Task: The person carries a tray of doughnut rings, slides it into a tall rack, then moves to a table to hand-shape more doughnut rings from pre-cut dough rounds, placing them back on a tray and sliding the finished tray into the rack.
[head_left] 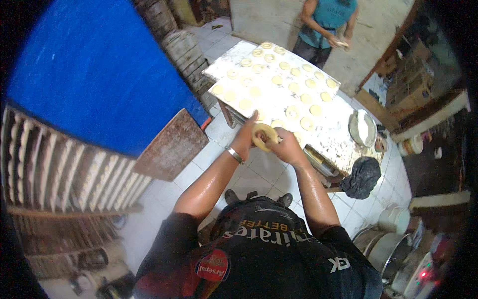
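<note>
In front of my body, just off the near edge of the floured table (323, 134), I hold a pale yellow ring of dough (270, 132) in both hands. My left hand (244, 135), with a metal bangle at its wrist, supports the ring's left side, and its thumb points up. Fingers show through the hole. Closed around the right side is my right hand (289, 147), partly covering the ring. On the table beyond lie several more dough pieces, some flat rounds (315, 110) and some rings with open holes (307, 123).
A bowl of white flour (362, 128) stands at the table's right end, near a black plastic bag (362, 177). Across the table is a person in a teal shirt (328, 20), hands together on something pale. A rack of trays (74, 164) and a brown board (172, 144) are at left.
</note>
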`<action>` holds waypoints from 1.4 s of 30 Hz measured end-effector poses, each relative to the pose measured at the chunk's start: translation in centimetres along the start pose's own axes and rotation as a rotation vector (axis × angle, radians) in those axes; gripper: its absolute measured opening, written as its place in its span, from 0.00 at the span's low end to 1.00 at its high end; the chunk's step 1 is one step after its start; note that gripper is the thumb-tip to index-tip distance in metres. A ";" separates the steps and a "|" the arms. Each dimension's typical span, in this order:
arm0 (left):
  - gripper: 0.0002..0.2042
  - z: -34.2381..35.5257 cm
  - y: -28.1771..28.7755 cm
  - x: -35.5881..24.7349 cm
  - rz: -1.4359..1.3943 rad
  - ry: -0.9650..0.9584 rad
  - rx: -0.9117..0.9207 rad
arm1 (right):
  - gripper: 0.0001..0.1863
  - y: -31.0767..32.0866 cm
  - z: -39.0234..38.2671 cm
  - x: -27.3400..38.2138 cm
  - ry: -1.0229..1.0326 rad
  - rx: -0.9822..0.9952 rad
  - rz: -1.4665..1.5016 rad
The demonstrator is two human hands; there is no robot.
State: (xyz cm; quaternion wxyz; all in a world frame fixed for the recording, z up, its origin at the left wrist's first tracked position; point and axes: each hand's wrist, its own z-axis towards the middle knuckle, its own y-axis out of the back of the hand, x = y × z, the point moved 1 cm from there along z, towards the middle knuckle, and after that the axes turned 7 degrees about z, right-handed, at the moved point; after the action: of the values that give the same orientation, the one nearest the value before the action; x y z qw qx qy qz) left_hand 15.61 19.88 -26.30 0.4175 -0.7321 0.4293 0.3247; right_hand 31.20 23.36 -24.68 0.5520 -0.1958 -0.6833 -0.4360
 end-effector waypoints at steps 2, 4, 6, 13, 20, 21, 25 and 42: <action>0.31 -0.6 4.3 1.9 0.483 -0.077 -0.019 | 0.12 -2.9 1.3 0.3 -0.067 0.117 0.457; 0.36 -0.9 7.1 3.4 0.115 -0.095 -0.024 | 0.11 -6.3 2.3 -0.3 -0.194 0.243 1.081; 0.39 -0.5 11.0 4.5 -0.136 -0.054 0.088 | 0.16 -9.1 1.8 1.7 -0.361 0.130 1.249; 0.35 -4.2 13.4 -1.5 -0.188 -0.137 0.424 | 0.28 -11.6 4.4 3.6 -0.259 0.194 1.098; 0.16 1.0 13.9 0.9 0.236 -0.200 0.669 | 0.09 -7.4 7.0 0.2 -0.106 0.336 1.224; 0.12 0.8 12.6 0.2 0.169 -0.202 0.569 | 0.07 -7.4 6.5 1.3 -0.162 0.391 1.068; 0.11 7.6 11.8 0.2 0.208 -0.098 0.483 | 0.06 -3.7 7.8 -5.7 -0.478 0.293 0.578; 0.18 30.3 9.3 5.4 1.294 -0.432 -0.233 | 0.13 8.3 26.9 -24.8 -0.305 -0.155 0.332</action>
State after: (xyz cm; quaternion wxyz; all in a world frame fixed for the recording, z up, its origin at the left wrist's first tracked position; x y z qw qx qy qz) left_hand 5.97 42.26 -47.20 0.1348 -0.2880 0.6492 0.6909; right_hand 29.51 55.04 -44.71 0.4898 -0.4108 -0.6816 -0.3559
